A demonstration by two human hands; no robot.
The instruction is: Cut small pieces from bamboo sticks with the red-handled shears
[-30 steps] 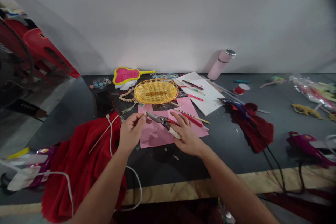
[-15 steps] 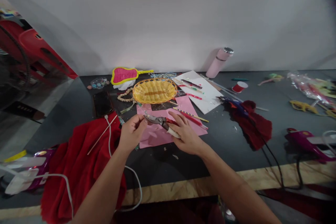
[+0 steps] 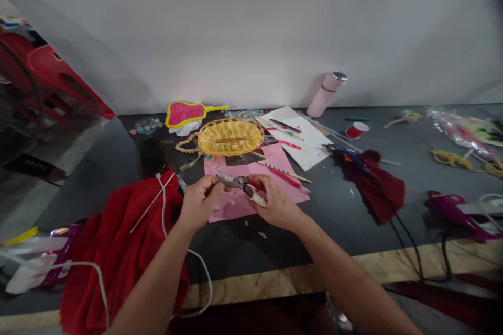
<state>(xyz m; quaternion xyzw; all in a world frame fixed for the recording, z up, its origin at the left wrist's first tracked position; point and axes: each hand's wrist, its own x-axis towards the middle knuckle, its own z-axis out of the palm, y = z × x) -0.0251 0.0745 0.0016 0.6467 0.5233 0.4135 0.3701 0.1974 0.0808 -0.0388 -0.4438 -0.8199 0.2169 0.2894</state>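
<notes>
My right hand (image 3: 277, 204) is wrapped round the handles of a pair of pruning shears (image 3: 238, 182), one handle red and one whitish. The jaws point left, toward my left hand (image 3: 200, 199), whose thumb and fingers are pinched beside the tip. Something small and pale shows at those fingertips, too small to make out. Both hands are above pink paper (image 3: 226, 209) on the dark table. Behind the shears lies a yellow woven basket (image 3: 231, 137). A dotted yellow stick (image 3: 286, 171) and a red strip lie to the right on the pink paper.
Red cloth (image 3: 121, 241) with a white cable and a thin stick lies at left, near a phone (image 3: 153, 156). White paper (image 3: 302, 141), a pink bottle (image 3: 327, 95) and a red spool (image 3: 357, 130) are at back right. A glue gun (image 3: 463, 214) lies far right.
The fingers of my right hand have closed in round the shears' handles, which are nearer together. My left hand has barely moved, and the view has shifted slightly.
</notes>
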